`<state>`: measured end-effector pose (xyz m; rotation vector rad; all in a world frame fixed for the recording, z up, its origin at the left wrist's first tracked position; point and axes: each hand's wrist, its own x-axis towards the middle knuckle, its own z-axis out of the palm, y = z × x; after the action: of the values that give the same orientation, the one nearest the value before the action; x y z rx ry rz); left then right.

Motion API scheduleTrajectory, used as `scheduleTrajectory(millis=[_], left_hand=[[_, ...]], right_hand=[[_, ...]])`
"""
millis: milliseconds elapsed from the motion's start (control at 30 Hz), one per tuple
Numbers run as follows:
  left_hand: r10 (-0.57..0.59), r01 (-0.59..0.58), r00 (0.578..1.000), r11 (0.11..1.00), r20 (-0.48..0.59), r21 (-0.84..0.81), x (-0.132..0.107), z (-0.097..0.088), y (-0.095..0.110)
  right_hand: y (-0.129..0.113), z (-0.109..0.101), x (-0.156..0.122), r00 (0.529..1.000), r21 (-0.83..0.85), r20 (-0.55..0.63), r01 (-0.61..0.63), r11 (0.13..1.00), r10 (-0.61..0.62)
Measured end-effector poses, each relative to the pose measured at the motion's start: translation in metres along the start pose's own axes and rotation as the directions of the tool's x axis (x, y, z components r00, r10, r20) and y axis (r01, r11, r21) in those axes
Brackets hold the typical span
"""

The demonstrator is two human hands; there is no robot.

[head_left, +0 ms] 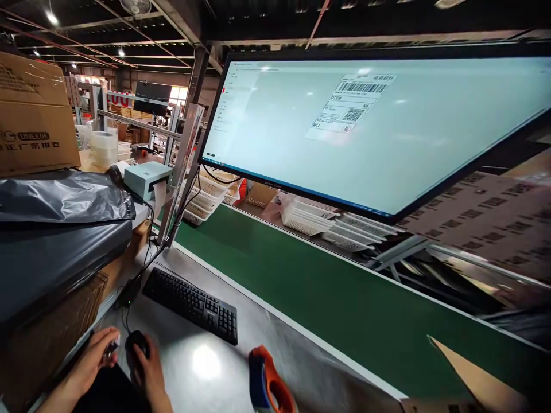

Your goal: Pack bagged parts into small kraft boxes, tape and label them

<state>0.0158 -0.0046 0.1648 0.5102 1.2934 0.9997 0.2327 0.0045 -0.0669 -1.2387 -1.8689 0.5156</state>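
My right hand (pixel 150 376) rests on a black computer mouse (pixel 136 342) at the near left of the grey desk (pixel 202 367), its fingers curled over the mouse. Just left of it, my left hand (pixel 91 358) is closed in a pinch on a small dark item (pixel 112 347) that I cannot make out. A black keyboard (pixel 191 304) lies beyond the mouse. The wide monitor (pixel 370 126) above shows a shipping label with a barcode.
An orange and blue tape dispenser (pixel 267 387) stands on the desk at the near edge. A green conveyor belt (pixel 327 287) runs behind the desk. Black plastic bags (pixel 55 229), a cardboard box (pixel 34 115) and a label printer (pixel 146 179) are at left. White baskets (pixel 301 219) sit beyond the belt.
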Motion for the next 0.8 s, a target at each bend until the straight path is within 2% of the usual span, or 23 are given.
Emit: scheduleTrajectory(millis=[100,267,467,600,700,800], left_hand=[[-0.034,0.033,0.999,0.999,-0.008,-0.02,-0.004,0.002,-0.002],[-0.033,0.033,0.999,0.999,0.0,-0.018,-0.01,0.008,0.004],[-0.024,0.021,0.999,0.998,-0.046,-0.056,-0.01,0.011,0.011],[0.001,-0.001,0.999,1.0,-0.041,-0.003,-0.01,0.011,0.013],[0.113,-0.115,0.993,0.982,0.028,0.147,-0.007,0.01,0.012],[0.326,-0.359,0.933,0.869,0.153,0.341,-0.005,0.014,0.013]], right_hand=[[0.006,0.004,-0.005,0.998,-0.061,0.053,0.032,0.998,-0.029],[0.012,0.008,-0.007,0.996,-0.094,0.074,0.05,0.994,-0.043],[0.01,0.007,-0.004,0.996,-0.093,0.046,0.078,0.993,-0.074],[0.009,0.004,-0.003,0.995,-0.102,0.026,0.095,0.99,-0.093],[-0.001,-0.001,0.0,0.995,-0.096,0.024,0.095,0.991,-0.093],[-0.034,-0.015,0.012,0.993,-0.022,-0.104,-0.052,0.998,0.049]])
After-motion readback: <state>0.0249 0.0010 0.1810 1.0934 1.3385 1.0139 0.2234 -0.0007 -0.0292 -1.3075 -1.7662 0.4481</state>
